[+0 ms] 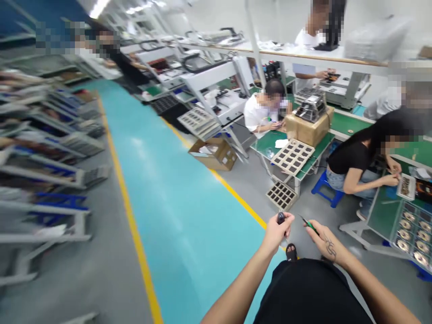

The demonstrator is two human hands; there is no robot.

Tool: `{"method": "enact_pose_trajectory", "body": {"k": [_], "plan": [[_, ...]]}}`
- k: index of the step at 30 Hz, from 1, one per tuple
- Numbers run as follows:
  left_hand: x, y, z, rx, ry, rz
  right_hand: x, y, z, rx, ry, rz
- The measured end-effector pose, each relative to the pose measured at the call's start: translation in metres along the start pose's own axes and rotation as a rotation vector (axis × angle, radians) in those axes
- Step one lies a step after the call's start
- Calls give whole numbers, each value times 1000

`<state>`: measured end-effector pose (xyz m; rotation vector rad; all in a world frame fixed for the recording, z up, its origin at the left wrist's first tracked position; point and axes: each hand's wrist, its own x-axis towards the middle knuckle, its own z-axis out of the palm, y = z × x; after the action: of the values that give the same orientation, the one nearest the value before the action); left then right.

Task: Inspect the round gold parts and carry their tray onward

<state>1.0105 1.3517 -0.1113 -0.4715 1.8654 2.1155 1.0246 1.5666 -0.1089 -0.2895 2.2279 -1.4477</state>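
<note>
My left hand is closed around a small tool with a dark rounded handle; its exact kind I cannot make out. To its right, my right hand grips a slim pointed tool with a green handle, its thin dark tip directed up and to the left. The two hands are apart, held in front of my body above the floor. Neither tool touches anything else that I can see.
A turquoise walkway with yellow edges runs ahead. On the right are green workbenches, seated co-workers, a blue stool, and trays of round parts. A cardboard box and a compartment tray are by the walkway. Blurred benches line the left.
</note>
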Motion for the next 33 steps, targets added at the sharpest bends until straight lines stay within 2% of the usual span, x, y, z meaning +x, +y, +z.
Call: {"method": "enact_pose_trajectory", "body": {"k": [3, 6, 9, 11, 12, 13, 14, 15, 17, 19, 21, 24, 26, 29, 31, 33], "plan": [[-7, 13, -55, 57, 189, 120, 1, 3, 15, 12, 16, 60], [-11, 52, -126, 220, 526, 390, -1, 12, 25, 27, 59, 115], [-2, 120, -206, 417, 998, 743, -5, 22, 32, 86, 119, 128], [10, 179, -260, 561, 1231, 839, -7, 27, 36, 118, 152, 145], [17, 211, -285, 624, 1304, 796, -8, 29, 37, 124, 167, 154], [23, 242, -308, 684, 1352, 672, -8, 30, 38, 125, 185, 162], [29, 270, -330, 728, 1359, 477, -8, 31, 39, 125, 205, 168], [33, 294, -349, 722, 1345, 386, -9, 31, 39, 128, 221, 173], [37, 323, -378, 709, 1319, 276, -9, 32, 40, 143, 246, 181], [37, 325, -394, 698, 1284, 234, -11, 36, 42, 167, 252, 191], [35, 302, -396, 697, 1229, 207, -16, 42, 47, 188, 244, 203], [30, 239, -372, 688, 1068, 175, -26, 50, 57, 243, 223, 243], [23, 192, -341, 672, 911, 160, -33, 49, 62, 290, 206, 276], [6, 135, -280, 615, 653, 180, -39, 35, 62, 287, 216, 281], [-12, 114, -237, 576, 483, 237, -38, 21, 56, 242, 232, 252], [-33, 108, -195, 528, 270, 371, -36, 6, 48, 230, 227, 226]]}}
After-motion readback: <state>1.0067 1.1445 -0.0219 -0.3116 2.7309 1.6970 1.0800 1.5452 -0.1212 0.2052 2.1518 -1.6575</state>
